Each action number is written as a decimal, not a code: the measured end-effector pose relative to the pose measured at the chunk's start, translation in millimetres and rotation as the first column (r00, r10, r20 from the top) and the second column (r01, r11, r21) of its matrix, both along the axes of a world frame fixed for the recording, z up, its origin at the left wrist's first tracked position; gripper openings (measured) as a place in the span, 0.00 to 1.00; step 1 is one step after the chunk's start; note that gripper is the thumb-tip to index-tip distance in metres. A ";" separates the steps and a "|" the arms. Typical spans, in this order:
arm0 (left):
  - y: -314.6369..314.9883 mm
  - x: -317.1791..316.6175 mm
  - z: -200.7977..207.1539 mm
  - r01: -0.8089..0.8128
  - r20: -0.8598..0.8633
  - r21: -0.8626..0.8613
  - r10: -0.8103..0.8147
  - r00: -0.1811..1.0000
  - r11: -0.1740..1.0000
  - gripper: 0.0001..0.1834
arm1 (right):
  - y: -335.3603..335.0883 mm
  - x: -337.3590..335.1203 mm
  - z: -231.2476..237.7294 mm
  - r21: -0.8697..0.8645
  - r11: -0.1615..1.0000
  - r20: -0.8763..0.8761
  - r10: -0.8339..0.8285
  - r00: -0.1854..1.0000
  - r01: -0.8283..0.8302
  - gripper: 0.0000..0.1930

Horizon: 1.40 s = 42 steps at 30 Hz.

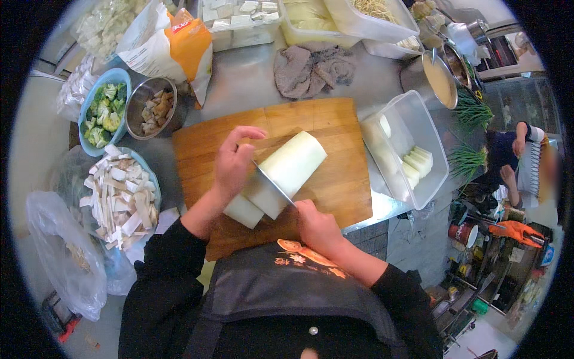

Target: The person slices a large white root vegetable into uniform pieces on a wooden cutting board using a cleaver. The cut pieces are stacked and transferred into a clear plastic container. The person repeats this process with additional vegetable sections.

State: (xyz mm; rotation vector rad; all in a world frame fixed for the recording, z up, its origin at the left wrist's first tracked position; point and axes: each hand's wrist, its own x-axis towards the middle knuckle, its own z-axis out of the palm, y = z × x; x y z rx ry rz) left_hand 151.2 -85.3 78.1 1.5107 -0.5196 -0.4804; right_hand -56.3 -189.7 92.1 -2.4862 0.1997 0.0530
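Note:
A wide knife stands with its blade down in a peeled, pale green-white winter melon. My right hand is closed round the knife's handle, close to the front edge of the wooden cutting board. At the blade's far end, my left hand has curled fingers that seem to grip or press the tip; the contact is partly hidden. One section of melon lies on the near side of the blade, and a separate cut piece rests beside it, below my left wrist.
Right of the board stands a clear plastic tub with melon pieces. Left are a bowl of white strips, broccoli and a metal bowl. A grey cloth lies behind. Another person's hand shows far right.

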 end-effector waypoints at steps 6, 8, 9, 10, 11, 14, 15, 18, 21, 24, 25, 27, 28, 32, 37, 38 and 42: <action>-8.9 -3.6 0.5 -0.020 0.033 -0.005 0.020 0.999 1.000 0.12 | -1.7 -6.2 -3.7 0.054 0.997 0.016 -0.047 0.999 0.046 0.16; -6.2 9.9 -10.2 -0.009 -0.087 0.003 0.010 0.996 1.000 0.12 | -1.2 1.0 1.7 0.048 0.998 -0.035 -0.028 0.999 0.030 0.16; -5.7 12.6 -13.0 -0.009 -0.091 0.010 0.010 0.996 1.000 0.12 | -1.7 3.9 3.6 0.048 0.999 -0.048 -0.019 0.999 0.021 0.16; -5.2 14.8 -14.6 -0.009 -0.095 0.016 0.010 0.995 1.000 0.12 | -1.4 6.4 5.9 0.048 0.999 -0.062 -0.008 0.998 0.011 0.15; -4.8 16.1 -17.3 -0.012 -0.103 0.022 0.015 0.995 1.000 0.12 | -0.5 8.1 8.2 0.028 1.000 -0.054 -0.008 0.999 0.010 0.15; -4.5 23.4 -26.7 -0.011 -0.154 0.005 0.011 0.988 1.000 0.13 | 3.1 14.7 15.9 -0.017 1.000 -0.049 -0.005 0.999 0.004 0.14; -3.2 25.8 -29.1 -0.005 -0.176 0.007 0.006 0.984 1.000 0.14 | 3.9 17.2 18.5 -0.021 1.000 -0.060 -0.004 0.998 0.003 0.14; 2.0 30.5 -32.3 0.010 -0.214 0.005 -0.009 0.977 1.000 0.17 | 5.3 20.4 18.6 -0.047 0.999 -0.075 0.011 0.997 -0.015 0.14; 8.4 24.8 -31.2 -0.045 -0.141 0.026 0.048 0.989 0.999 0.23 | 5.2 20.2 14.8 -0.073 0.997 -0.064 0.018 0.998 -0.022 0.14; 19.6 4.5 -22.6 -0.152 0.106 0.147 0.137 0.985 0.977 0.34 | 5.1 19.0 13.3 -0.077 0.997 -0.037 0.001 0.999 -0.004 0.14; 29.2 -1.9 -11.4 -0.135 0.221 0.225 0.084 0.972 0.965 0.38 | 4.9 18.3 13.0 -0.074 0.997 -0.027 -0.008 1.000 0.006 0.14; 48.5 -16.0 -4.5 -0.103 0.281 0.366 -0.004 0.960 0.925 0.43 | 5.3 18.2 12.6 -0.049 0.999 -0.027 -0.019 0.999 0.017 0.15; 57.0 -23.2 -6.4 -0.073 0.229 0.427 -0.029 0.973 0.901 0.43 | 5.7 17.9 12.4 -0.033 0.999 -0.026 -0.021 0.999 0.020 0.15; 69.0 -37.5 -16.2 0.063 0.005 0.518 -0.077 0.997 0.853 0.32 | 4.4 14.0 7.4 0.035 0.999 -0.005 -0.031 1.000 0.031 0.20; 70.0 -38.8 -26.1 0.128 -0.008 0.429 -0.138 0.990 0.894 0.26 | 5.6 2.6 -0.8 0.145 0.986 0.088 -0.102 0.991 0.088 0.20; 71.0 -39.0 -31.8 0.124 -0.040 0.380 -0.118 0.992 0.917 0.26 | 6.0 3.4 7.5 0.187 0.971 0.050 -0.164 0.985 0.152 0.19; 67.4 -40.4 -25.2 0.071 0.313 0.425 -0.220 0.924 0.902 0.31 | 0.8 4.9 34.7 0.328 0.904 0.132 -0.333 0.934 0.276 0.17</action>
